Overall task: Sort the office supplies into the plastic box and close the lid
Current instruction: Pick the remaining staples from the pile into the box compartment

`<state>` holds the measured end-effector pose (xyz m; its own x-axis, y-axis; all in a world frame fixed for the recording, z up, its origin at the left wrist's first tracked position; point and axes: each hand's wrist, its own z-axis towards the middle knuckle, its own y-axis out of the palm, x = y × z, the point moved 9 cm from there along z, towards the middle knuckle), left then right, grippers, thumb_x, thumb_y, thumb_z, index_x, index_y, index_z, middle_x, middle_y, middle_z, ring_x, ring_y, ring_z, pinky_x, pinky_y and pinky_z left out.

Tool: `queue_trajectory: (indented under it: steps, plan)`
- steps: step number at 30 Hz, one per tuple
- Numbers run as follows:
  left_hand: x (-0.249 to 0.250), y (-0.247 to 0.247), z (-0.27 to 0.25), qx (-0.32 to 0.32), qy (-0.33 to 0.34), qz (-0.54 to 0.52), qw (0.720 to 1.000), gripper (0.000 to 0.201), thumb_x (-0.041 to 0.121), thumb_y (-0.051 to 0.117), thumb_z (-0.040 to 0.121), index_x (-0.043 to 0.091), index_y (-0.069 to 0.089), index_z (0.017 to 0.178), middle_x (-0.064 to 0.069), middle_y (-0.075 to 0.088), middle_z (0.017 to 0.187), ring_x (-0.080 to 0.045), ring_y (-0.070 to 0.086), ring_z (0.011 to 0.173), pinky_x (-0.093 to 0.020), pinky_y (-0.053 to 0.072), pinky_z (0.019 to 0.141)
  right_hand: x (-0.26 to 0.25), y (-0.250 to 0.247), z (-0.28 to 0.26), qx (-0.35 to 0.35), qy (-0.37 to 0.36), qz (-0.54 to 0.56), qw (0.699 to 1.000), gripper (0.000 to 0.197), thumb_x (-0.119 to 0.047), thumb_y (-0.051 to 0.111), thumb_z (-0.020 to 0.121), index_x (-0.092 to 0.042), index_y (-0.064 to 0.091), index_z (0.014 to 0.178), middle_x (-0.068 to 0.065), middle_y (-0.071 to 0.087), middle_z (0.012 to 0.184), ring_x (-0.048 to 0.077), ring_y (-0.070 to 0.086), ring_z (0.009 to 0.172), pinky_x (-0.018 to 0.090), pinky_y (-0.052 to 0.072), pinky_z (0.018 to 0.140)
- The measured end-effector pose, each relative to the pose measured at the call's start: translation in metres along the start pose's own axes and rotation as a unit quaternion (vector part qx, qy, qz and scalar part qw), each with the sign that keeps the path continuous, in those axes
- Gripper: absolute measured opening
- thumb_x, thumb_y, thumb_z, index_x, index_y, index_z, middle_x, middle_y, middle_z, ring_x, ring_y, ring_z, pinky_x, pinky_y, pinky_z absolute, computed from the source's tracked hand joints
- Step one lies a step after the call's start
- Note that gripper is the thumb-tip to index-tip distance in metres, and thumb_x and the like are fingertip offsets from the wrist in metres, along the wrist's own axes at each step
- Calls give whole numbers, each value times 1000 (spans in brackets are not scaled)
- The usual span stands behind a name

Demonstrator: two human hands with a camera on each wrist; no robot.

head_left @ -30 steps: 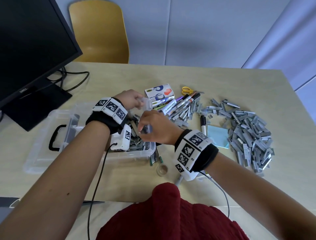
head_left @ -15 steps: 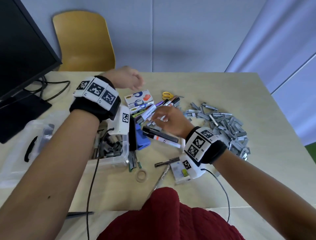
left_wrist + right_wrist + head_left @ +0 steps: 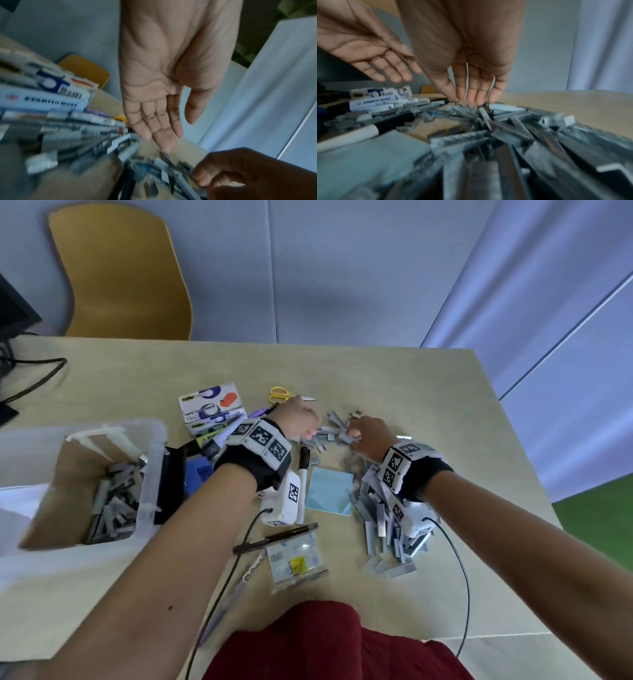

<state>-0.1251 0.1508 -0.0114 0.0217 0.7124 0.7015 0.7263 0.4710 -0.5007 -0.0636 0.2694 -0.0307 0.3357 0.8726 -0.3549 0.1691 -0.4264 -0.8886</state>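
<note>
A clear plastic box (image 3: 152,484) stands open at the left with loose staple strips (image 3: 113,501) inside. A big heap of grey staple strips (image 3: 383,515) lies on the table to the right. My left hand (image 3: 299,419) hovers open at the heap's far left end, palm and straight fingers (image 3: 164,135) empty. Opposite it, my right hand (image 3: 363,433) reaches down with nearly straight fingers (image 3: 471,94), whose tips touch the staple strips (image 3: 522,135). Neither hand holds anything that I can see.
Tape dispenser boxes (image 3: 212,405), yellow scissors (image 3: 279,393) and markers (image 3: 303,470) lie beyond the left hand. A blue sticky pad (image 3: 329,491), a black pen (image 3: 274,537) and a small plastic bag (image 3: 296,559) lie nearer me. A yellow chair (image 3: 126,268) stands behind the table.
Both hands have left the box and moved right to the far end of the staple heap. My head has turned right, so the box now sits at the left edge.
</note>
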Motion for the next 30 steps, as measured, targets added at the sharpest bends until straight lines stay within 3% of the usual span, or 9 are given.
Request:
queue_trajectory:
  steps: [6,9,13,15,19,22,25,28,30]
  plan:
    - [-25,43,19,3,-87,-265,960,34,8,36,99,16,40,66,2,38,64,-7,38,53,-12,31,37,14,19,9,-18,7,-61,998,33,-8,51,85,-10,55,117,6,53,129,28,33,127,41,34,103]
    - [-45,43,26,93,-102,-390,911,31,4,40,97,14,43,68,1,39,63,-3,40,47,-11,29,42,17,24,12,-21,8,-64,998,27,-12,52,86,-12,57,112,6,56,125,25,34,127,41,28,103]
    - [-58,58,23,105,-108,-543,826,30,10,37,100,-3,51,123,-14,58,109,-21,58,104,-20,43,85,11,16,14,22,1,16,1000,20,-15,52,86,-6,65,99,11,65,104,27,55,106,30,36,90]
    - [-60,64,19,103,-120,-582,798,29,14,38,100,-3,53,119,-14,58,112,-25,54,112,-28,41,94,-2,12,10,29,-30,92,995,17,-14,55,86,-3,67,93,13,68,96,24,60,90,24,38,76]
    - [-59,74,20,73,-132,-650,744,30,29,39,100,8,53,85,-9,56,83,-18,53,73,-26,47,65,-29,8,6,27,-85,161,983,13,-16,61,85,-7,69,90,3,68,86,7,53,69,6,34,55]
    - [-63,73,19,75,-158,-628,759,39,35,36,101,12,49,72,0,50,50,-9,46,39,-13,34,36,-30,-7,14,66,-83,177,978,14,-8,58,84,-4,69,91,9,69,91,12,54,77,15,33,62]
    - [-71,60,19,104,-165,-548,814,40,27,34,101,15,42,64,8,36,34,-4,28,23,-9,18,28,-18,-6,29,60,-59,131,988,23,-3,53,83,-4,67,101,13,66,104,25,59,95,22,38,77]
    - [-77,33,19,160,-159,-408,885,29,13,40,94,13,47,66,-2,46,50,-11,40,32,-12,26,31,-14,17,37,-5,-64,13,998,38,-2,51,83,-12,60,118,10,57,119,28,50,113,29,40,89]
    - [-73,10,18,211,-142,-246,935,18,12,45,90,8,57,77,-18,57,75,-29,58,66,-27,45,53,-16,28,37,-17,-82,-52,995,43,-5,51,83,-16,54,125,7,52,127,28,43,119,38,40,97]
